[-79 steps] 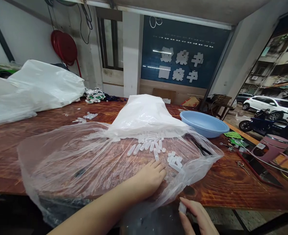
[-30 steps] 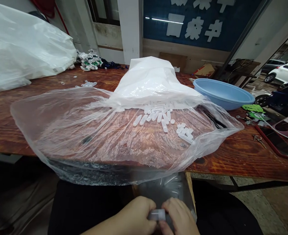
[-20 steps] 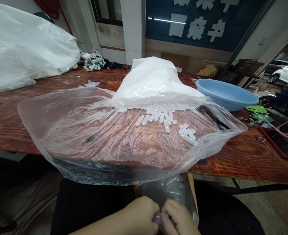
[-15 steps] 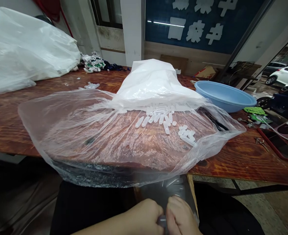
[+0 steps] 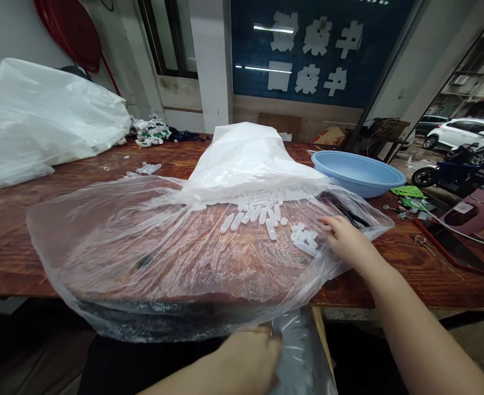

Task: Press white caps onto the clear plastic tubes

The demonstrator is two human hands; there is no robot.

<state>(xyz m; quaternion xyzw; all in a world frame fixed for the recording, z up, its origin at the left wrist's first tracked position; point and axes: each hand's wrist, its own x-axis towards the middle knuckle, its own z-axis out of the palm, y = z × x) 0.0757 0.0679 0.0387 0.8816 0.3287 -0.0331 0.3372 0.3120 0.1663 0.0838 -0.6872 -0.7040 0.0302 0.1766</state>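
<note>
A clear plastic bag [image 5: 176,258] lies spread over the table, its thin film hanging past the front edge. Out of the white bag part behind it [image 5: 242,153] come several elongated, translucent white plastic pieces [image 5: 250,215]. To their right is a small heap of round white pieces [image 5: 303,235]. My right hand [image 5: 343,238] hovers at that heap's right side, index finger stretched out to the left, with nothing visible in it. Low in front, my left hand [image 5: 252,354] is smeared by motion beside a plastic-lined box [image 5: 297,351]; its fingers and anything in them cannot be made out.
A light blue basin [image 5: 357,173] stands at the back right. Farther right lie a phone [image 5: 451,247], keys [image 5: 423,244] and a pink appliance [image 5: 478,214]. A large white bag [image 5: 56,118] fills the left, near loose translucent pieces [image 5: 148,168].
My hands were together low in front around a small translucent piece. My right hand has moved up and right to the round pieces; my left hand stays low. The view has tilted up.
</note>
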